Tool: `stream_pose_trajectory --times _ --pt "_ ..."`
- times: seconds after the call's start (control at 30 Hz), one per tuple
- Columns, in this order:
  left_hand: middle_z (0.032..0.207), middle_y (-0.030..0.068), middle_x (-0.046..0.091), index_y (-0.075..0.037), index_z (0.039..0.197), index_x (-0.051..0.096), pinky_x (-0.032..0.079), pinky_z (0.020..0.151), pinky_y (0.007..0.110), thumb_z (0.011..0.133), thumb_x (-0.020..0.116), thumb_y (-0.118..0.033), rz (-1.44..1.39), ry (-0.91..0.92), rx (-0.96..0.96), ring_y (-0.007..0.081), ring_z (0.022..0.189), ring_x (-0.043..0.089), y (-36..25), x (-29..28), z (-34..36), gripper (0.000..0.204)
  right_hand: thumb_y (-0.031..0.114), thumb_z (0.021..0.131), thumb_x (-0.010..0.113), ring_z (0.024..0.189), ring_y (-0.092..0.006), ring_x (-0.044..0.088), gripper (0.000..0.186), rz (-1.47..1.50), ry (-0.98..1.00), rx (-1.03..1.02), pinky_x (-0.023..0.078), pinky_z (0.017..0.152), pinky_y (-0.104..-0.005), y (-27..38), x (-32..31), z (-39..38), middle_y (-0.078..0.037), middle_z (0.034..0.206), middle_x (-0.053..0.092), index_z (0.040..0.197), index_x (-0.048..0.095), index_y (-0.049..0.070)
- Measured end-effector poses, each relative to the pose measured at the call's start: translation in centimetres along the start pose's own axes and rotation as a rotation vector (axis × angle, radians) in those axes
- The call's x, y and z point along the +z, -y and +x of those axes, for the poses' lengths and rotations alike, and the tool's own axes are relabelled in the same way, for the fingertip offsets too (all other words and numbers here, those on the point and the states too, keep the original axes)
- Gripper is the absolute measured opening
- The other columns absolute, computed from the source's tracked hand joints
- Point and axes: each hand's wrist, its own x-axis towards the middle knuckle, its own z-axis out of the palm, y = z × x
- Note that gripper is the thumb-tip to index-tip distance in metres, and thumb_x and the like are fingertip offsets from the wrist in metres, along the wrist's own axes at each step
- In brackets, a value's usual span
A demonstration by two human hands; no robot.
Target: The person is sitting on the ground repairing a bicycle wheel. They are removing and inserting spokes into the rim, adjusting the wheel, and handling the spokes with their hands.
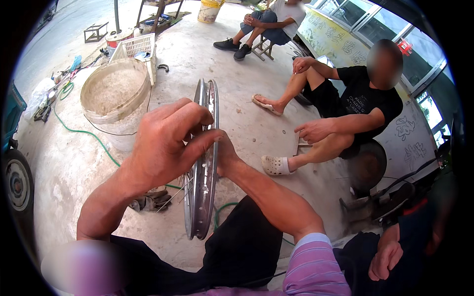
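Note:
A metal wheel rim (201, 197) stands upright on edge before me, over my lap, seen nearly edge-on. Several thin spokes (178, 191) stick out from its left side. My left hand (168, 143) is closed on the upper part of the rim, thumb and forefinger bent over its outer face. On the rim's right side, my right hand (226, 154) grips it; most of its fingers are hidden behind the metal. Whether a small part sits between my left fingertips does not show.
A large round tub (116, 91) and a white crate (140, 49) stand left. Dark gloves (154, 200) and a green hose (98, 140) lie on the concrete floor. A seated person in black (363, 91) is at right; another person (274, 24) sits farther back. Someone's hand (386, 259) shows lower right.

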Motion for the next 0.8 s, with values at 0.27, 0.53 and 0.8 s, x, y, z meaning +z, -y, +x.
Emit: stream_pose_trajectory --times 0.27,0.53,0.8 --pt "0.082 0.0111 0.06 -0.001 0.087 0.062 0.049 0.064 0.035 0.078 0.072 0.003 0.051 -0.031 0.071 0.0276 0.071 0.062 -0.1 -0.3 0.7 0.014 0.031 0.095 0.063 0.068 -0.0062 0.057 0.025 -0.29 -0.031 -0.15 0.049 0.057 -0.0258 -1.2 0.2 1.0 0.002 0.082 0.061 0.095 0.067 0.007" --pt "0.086 0.0114 0.062 -0.001 0.093 0.065 0.051 0.069 0.036 0.077 0.072 0.003 -0.019 0.004 0.062 0.0281 0.079 0.065 0.6 -1.1 0.4 0.018 0.03 0.095 0.063 0.065 -0.0047 0.054 0.022 -0.15 0.04 -0.082 0.046 0.054 -0.0245 -2.1 -0.1 1.5 0.003 0.078 0.059 0.092 0.066 0.008" --pt "0.091 0.0107 0.065 -0.001 0.099 0.067 0.052 0.076 0.035 0.074 0.073 0.003 -0.118 -0.078 0.043 0.0263 0.085 0.066 0.0 -1.1 0.7 0.026 0.031 0.096 0.064 0.061 -0.0041 0.052 0.024 -0.134 0.045 -0.039 0.042 0.051 -0.0229 -0.2 1.1 -0.1 0.003 0.076 0.059 0.09 0.067 0.008"
